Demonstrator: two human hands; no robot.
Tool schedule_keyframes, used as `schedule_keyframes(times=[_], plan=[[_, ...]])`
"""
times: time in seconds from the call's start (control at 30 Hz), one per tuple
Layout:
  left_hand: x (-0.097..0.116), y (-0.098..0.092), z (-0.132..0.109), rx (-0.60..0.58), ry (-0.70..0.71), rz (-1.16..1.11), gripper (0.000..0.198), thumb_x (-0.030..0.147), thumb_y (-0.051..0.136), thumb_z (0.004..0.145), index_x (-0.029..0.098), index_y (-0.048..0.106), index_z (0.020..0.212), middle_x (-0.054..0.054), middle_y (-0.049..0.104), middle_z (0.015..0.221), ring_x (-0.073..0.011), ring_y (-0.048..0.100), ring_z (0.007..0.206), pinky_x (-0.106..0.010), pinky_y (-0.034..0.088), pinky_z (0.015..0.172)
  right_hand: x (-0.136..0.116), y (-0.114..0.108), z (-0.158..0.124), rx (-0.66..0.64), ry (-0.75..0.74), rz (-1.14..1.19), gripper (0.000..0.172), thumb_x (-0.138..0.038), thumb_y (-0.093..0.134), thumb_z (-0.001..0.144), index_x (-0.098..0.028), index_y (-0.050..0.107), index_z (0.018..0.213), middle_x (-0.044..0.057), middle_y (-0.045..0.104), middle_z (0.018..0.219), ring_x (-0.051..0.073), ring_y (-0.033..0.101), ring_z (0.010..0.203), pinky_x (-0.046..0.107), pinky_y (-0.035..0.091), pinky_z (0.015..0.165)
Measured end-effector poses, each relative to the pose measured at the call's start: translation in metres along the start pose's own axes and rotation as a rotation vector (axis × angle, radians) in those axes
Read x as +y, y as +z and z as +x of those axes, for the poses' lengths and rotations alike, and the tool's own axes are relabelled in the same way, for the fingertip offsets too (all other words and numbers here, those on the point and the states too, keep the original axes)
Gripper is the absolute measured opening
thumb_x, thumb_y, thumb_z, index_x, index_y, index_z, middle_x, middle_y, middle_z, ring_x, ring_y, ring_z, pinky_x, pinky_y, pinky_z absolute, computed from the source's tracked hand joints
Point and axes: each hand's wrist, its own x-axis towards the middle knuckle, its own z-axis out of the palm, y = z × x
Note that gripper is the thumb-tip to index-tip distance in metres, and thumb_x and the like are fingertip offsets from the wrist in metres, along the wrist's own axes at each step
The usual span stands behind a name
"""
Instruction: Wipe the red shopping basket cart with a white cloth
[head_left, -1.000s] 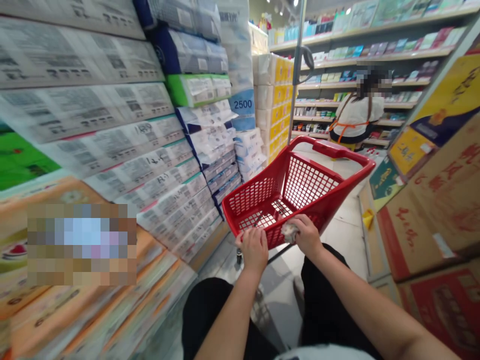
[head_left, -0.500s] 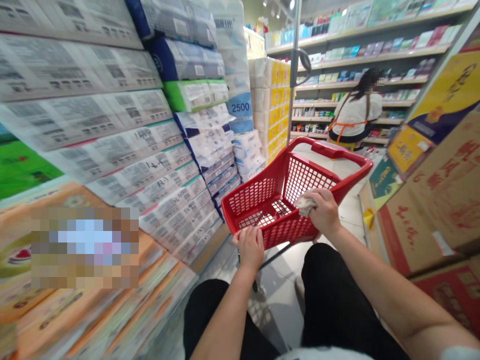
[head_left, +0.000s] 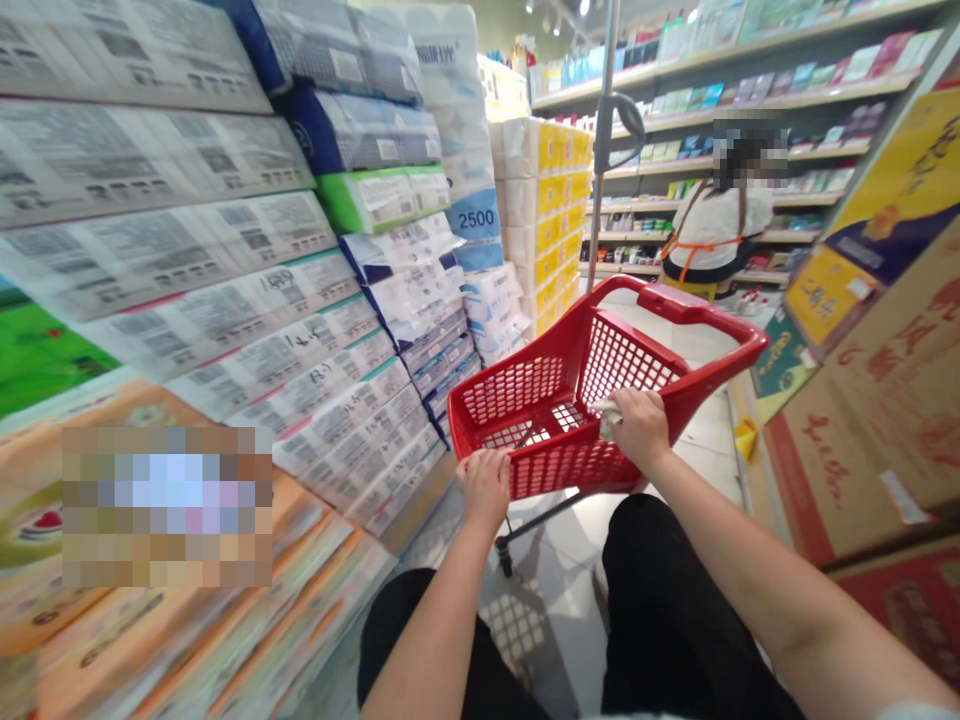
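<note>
A red mesh shopping basket on wheels [head_left: 555, 385] stands on the aisle floor in front of my knees, tilted, with nothing visible inside. My left hand [head_left: 485, 487] grips the near rim at its left corner. My right hand [head_left: 636, 428] is closed on a crumpled white cloth [head_left: 606, 411] and presses it against the basket's right rim. My black trouser legs fill the bottom of the view.
Stacked tissue and paper packs [head_left: 300, 300] form a wall on the left. Cardboard boxes [head_left: 885, 400] line the right. A metal pole [head_left: 604, 140] rises beyond the basket. A person in a white top and orange apron [head_left: 712, 235] stands at far shelves [head_left: 750, 90].
My right hand with the cloth moved from the near rim up to the basket's right rim. The basket shifted slightly to the right; my left hand stayed on the near rim.
</note>
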Motion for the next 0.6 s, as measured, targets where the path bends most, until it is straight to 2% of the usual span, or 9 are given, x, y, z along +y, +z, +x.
schedule_keyframes(times=[0.13, 0.27, 0.4, 0.5, 0.6], plan=[[-0.001, -0.002, 0.006, -0.037, 0.007, -0.032, 0.026, 0.030, 0.038, 0.095, 0.027, 0.063, 0.100, -0.001, 0.066, 0.095, -0.0186, 0.050, 0.101, -0.039, 0.027, 0.093, -0.004, -0.001, -0.014, 0.086, -0.055, 0.082, 0.021, -0.012, 0.049, 0.078, -0.015, 0.059, 0.098, 0.008, 0.063, 0.099, 0.023, 0.056, 0.092, 0.037, 0.034, 0.088], [0.001, -0.002, 0.014, -0.067, -0.001, -0.053, 0.027, 0.031, 0.036, 0.095, 0.026, 0.063, 0.091, 0.000, 0.066, 0.092, -0.0182, 0.051, 0.099, -0.040, 0.028, 0.093, -0.023, 0.008, -0.040, 0.129, -0.187, 0.148, 0.028, -0.012, 0.050, 0.086, -0.020, 0.060, 0.111, 0.007, 0.060, 0.116, 0.023, 0.050, 0.114, 0.038, 0.033, 0.098], [0.005, 0.002, 0.021, -0.079, -0.006, 0.008, 0.026, 0.030, 0.037, 0.094, 0.026, 0.062, 0.091, 0.000, 0.066, 0.096, -0.0200, 0.049, 0.104, -0.043, 0.027, 0.097, -0.033, 0.026, -0.062, 0.168, -0.336, 0.144, 0.023, -0.018, 0.054, 0.090, -0.025, 0.063, 0.111, 0.004, 0.062, 0.116, 0.020, 0.049, 0.117, 0.037, 0.034, 0.101], [0.014, 0.008, 0.024, -0.026, 0.001, 0.071, 0.023, 0.026, 0.037, 0.093, 0.023, 0.060, 0.091, -0.002, 0.064, 0.106, -0.0228, 0.043, 0.116, -0.045, 0.024, 0.101, -0.027, 0.032, -0.066, 0.131, -0.403, 0.165, 0.021, -0.019, 0.054, 0.091, -0.022, 0.064, 0.109, 0.004, 0.062, 0.116, 0.019, 0.048, 0.118, 0.036, 0.039, 0.102], [0.032, 0.017, 0.028, 0.051, 0.017, 0.052, 0.024, 0.023, 0.037, 0.093, 0.020, 0.056, 0.107, -0.005, 0.059, 0.119, -0.0217, 0.041, 0.120, -0.042, 0.024, 0.103, -0.023, 0.033, -0.068, 0.107, -0.441, 0.171, 0.020, -0.016, 0.051, 0.092, -0.019, 0.064, 0.108, 0.005, 0.062, 0.115, 0.019, 0.050, 0.117, 0.035, 0.045, 0.099]])
